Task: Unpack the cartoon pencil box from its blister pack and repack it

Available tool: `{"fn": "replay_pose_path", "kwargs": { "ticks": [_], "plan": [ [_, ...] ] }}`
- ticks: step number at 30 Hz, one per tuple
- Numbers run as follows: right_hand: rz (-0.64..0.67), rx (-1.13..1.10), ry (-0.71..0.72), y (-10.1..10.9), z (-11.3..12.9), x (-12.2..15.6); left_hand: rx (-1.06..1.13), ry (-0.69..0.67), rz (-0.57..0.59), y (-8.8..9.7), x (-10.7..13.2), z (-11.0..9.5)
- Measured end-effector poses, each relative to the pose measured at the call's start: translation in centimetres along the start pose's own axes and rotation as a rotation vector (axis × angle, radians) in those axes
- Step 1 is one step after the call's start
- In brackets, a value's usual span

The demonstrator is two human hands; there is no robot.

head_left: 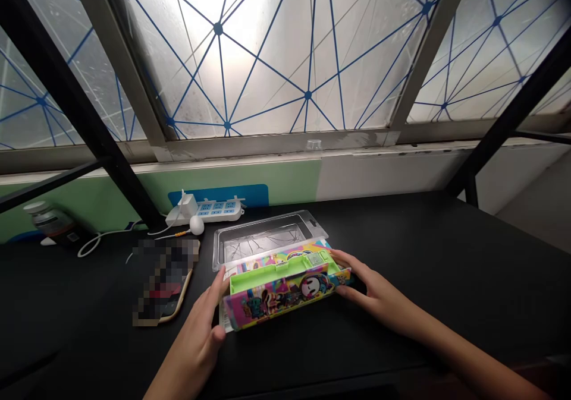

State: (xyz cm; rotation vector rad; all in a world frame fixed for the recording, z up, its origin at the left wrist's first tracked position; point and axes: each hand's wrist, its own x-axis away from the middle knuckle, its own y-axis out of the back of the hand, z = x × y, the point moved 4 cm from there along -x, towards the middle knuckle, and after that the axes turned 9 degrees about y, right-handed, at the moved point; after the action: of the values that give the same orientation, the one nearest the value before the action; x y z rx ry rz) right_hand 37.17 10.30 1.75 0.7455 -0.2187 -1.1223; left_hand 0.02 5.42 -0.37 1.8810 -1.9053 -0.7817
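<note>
Taking the printed case [285,299] between our hands at the bench [446,257] as landmark, we note, left to right: a phone [167,281], left of it; our left hand [198,324], fingers touching its left end, whether gripping we cannot tell; a clear plastic tray [261,239], behind it; our right hand [377,290], fingers grasping its right end.

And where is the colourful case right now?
In the head view, the colourful case sits below centre, between the left hand and right hand, in front of the clear plastic tray.
</note>
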Motion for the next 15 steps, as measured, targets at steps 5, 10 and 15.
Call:
{"fn": "replay_pose_path", "kwargs": {
  "ticks": [5,10,15],
  "plan": [
    [-0.005,0.084,0.036,-0.4,-0.4,0.0,-0.146,0.075,0.035,0.0,0.1,-0.4],
    [-0.111,0.173,0.142,0.0,0.1,0.4,-0.181,-0.123,-0.159,0.4,0.7,-3.1],
    [-0.296,0.157,0.242,1.4,1.6,-2.8,-0.211,-0.207,-0.325,2.3,-2.7,-7.1]
  ]
}}
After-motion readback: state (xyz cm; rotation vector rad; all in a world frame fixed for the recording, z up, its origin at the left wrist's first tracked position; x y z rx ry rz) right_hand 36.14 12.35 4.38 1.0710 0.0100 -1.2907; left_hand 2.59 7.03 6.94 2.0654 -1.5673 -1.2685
